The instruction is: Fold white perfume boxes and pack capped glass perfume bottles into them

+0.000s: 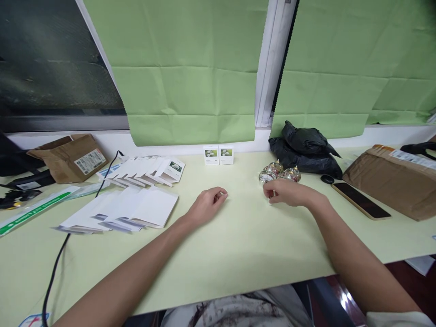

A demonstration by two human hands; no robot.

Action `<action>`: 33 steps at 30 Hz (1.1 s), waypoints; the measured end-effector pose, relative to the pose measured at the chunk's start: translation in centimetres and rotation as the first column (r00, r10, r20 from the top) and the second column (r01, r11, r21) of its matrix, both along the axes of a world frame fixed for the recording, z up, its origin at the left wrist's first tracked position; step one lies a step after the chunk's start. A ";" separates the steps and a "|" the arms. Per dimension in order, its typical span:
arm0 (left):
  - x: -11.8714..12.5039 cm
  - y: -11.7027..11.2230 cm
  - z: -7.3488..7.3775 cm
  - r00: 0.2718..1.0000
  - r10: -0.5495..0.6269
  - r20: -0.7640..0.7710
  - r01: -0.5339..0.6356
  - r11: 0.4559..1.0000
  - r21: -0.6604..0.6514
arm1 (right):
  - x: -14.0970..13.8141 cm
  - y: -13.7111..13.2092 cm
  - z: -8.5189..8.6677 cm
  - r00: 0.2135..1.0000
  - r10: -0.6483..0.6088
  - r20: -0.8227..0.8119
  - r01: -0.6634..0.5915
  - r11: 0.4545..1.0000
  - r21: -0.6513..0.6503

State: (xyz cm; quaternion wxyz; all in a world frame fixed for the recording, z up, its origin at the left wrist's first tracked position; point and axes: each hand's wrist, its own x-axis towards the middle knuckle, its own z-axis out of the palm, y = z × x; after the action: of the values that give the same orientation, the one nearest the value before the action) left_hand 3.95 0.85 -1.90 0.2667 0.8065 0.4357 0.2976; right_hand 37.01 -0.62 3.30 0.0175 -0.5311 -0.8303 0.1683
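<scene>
My left hand (207,205) rests on the pale table with its fingers curled in, and nothing shows between them. My right hand (288,192) is at the near side of a cluster of shiny glass baubles (276,167) with gold caps. Its thumb and fingers are pinched together, pointing down at the tabletop; a small pale bit shows under the fingertips, too small to name. The hand partly covers the baubles. Two small white boxes (219,156) with green flower pictures stand upright side by side at the back, beyond both hands.
Flattened white cartons (155,206) lie in two rows on the left, near an open brown box (73,159) and a black cable (57,261). On the right are black plastic bags (304,152), a phone (361,200) and a brown parcel (395,181). Green blinds (190,91) hang behind.
</scene>
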 end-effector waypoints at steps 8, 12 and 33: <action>0.0 0.0 0.0 1.000 -0.017 -0.004 0.017 1.000 -0.004 | 3.6 0.4 -0.2 0.983 -0.123 0.140 0.107 0.988 0.112; 0.0 0.0 0.0 1.000 -0.022 -0.017 0.022 1.000 0.001 | 3.8 0.5 -0.4 0.979 -0.154 0.134 0.132 0.978 0.159; -0.1 0.2 -0.3 0.998 -0.055 -0.028 0.054 0.998 -0.014 | 3.0 1.5 -0.9 0.968 -0.128 0.214 0.076 0.969 0.236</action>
State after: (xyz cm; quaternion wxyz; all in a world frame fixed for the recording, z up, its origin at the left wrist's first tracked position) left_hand 3.80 1.01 -2.22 0.2738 0.8205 0.4192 0.2759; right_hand 39.97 0.88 2.43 -0.0088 -0.5836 -0.8119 0.0094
